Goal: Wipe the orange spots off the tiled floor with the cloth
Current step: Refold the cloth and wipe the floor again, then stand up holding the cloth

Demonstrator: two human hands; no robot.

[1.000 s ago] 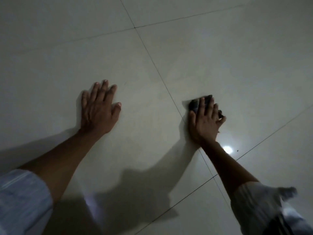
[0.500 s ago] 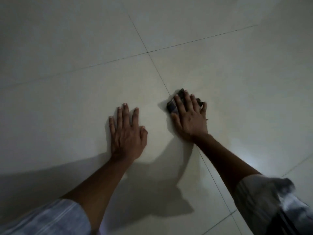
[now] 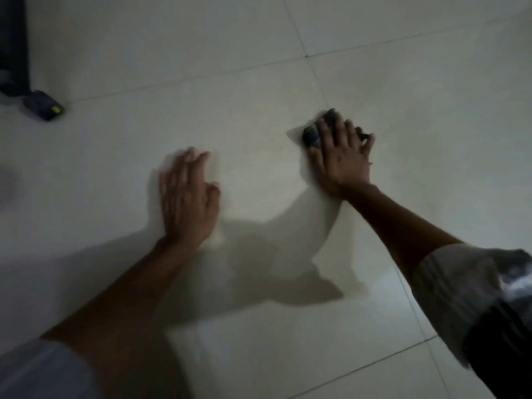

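A dark cloth (image 3: 312, 135) lies bunched on the pale tiled floor (image 3: 417, 116), mostly hidden under my right hand (image 3: 341, 156). That hand presses down on it with spread fingers, and only the cloth's left and far edges show. My left hand (image 3: 187, 200) lies flat on the tile to the left, fingers together and blurred. No orange spots show in this dim light.
A dark upright object (image 3: 13, 44) stands at the far left edge, with a small dark item bearing a yellow mark (image 3: 44, 106) beside it on the floor. Grout lines cross the tiles. My arms cast a large shadow (image 3: 273, 272) between them.
The view has swung left, bringing the dark objects at the far left into sight. My right hand and the cloth have slid across the tile, and my left hand has shifted along the floor.
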